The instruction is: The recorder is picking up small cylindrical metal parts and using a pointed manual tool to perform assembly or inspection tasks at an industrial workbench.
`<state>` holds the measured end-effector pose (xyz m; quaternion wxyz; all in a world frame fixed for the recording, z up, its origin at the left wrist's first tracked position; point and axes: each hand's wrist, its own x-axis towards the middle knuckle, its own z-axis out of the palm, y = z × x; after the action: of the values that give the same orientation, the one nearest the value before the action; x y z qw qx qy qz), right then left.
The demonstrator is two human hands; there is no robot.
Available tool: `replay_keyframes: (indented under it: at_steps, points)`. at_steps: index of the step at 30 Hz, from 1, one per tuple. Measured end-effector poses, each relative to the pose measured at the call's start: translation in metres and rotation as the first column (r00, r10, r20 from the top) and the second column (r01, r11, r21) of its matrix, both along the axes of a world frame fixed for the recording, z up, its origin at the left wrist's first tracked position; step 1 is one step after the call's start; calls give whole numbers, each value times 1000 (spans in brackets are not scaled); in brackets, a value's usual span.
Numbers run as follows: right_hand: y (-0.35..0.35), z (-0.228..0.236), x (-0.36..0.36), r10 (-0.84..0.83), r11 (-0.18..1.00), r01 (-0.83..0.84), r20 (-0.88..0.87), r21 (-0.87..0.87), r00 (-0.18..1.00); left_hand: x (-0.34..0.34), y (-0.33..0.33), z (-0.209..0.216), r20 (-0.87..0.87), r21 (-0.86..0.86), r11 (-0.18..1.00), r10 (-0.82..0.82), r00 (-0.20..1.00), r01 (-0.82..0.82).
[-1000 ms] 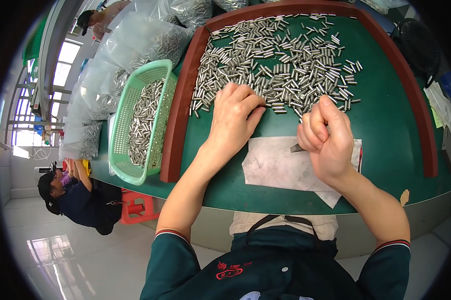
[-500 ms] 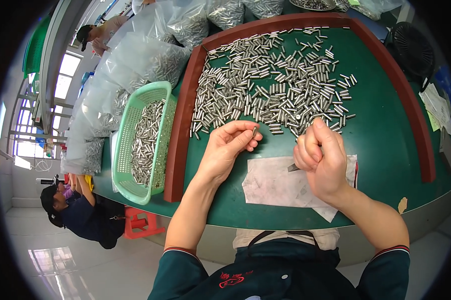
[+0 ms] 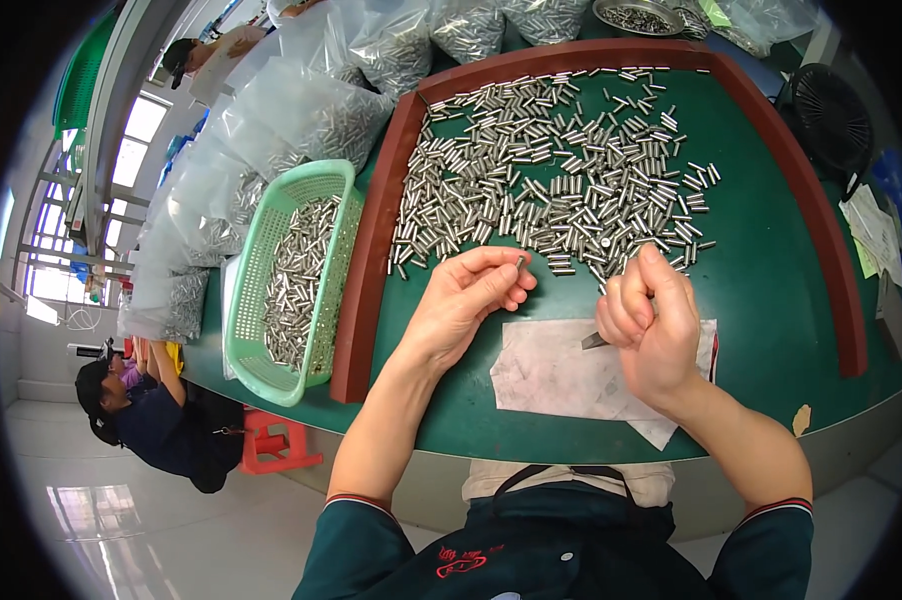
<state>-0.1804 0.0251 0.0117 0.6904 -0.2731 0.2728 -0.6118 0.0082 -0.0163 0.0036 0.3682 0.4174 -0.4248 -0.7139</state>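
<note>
Between the thumb and forefinger of my left hand (image 3: 461, 305) is a small metal pin (image 3: 520, 262), mostly covered by the fingertips. My right hand (image 3: 656, 330) is closed in a fist around a tool with a dark, flat metal tip (image 3: 593, 341). Only that tip shows below the fingers, so its kind cannot be told. Under the right hand lies a stained whitish cloth (image 3: 541, 375). Just beyond both hands, many short shiny metal pins (image 3: 561, 185) are spread loose over the green tabletop (image 3: 761, 250).
A dark red raised border (image 3: 359, 300) frames the pins. Left of it stands a green plastic basket (image 3: 256, 375) of pins, with clear bags of pins (image 3: 341, 125) behind. A black fan (image 3: 826, 115) and papers (image 3: 871, 230) are at the right. Two people work at the left.
The view has shifted slightly, so the pins sit a little lower and to the right. Both hands keep nearly the same pose and grip.
</note>
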Motion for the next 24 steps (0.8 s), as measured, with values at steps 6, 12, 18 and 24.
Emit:
replay_keyframes:
  at_steps: [6, 12, 18, 24]
  points:
    - [1, 1, -1, -1, 1000, 0, -16, -24, 1000, -18, 24, 12, 525, -494, 820, 17, 851, 288]
    - [1, 3, -3, -43, 996, 41, -23, -76, 999, -33, 37, 5, 682, -671, 528, 163, 713, 521]
    - [5, 1, 0, -9, 999, 8, -34, -35, 999, -33, 40, 1, 718, -647, 532, 185, 671, 546]
    - [3, 2, -1, -15, 1000, 14, -27, -21, 1000, -34, 40, 2, 719, -647, 527, 182, 671, 551]
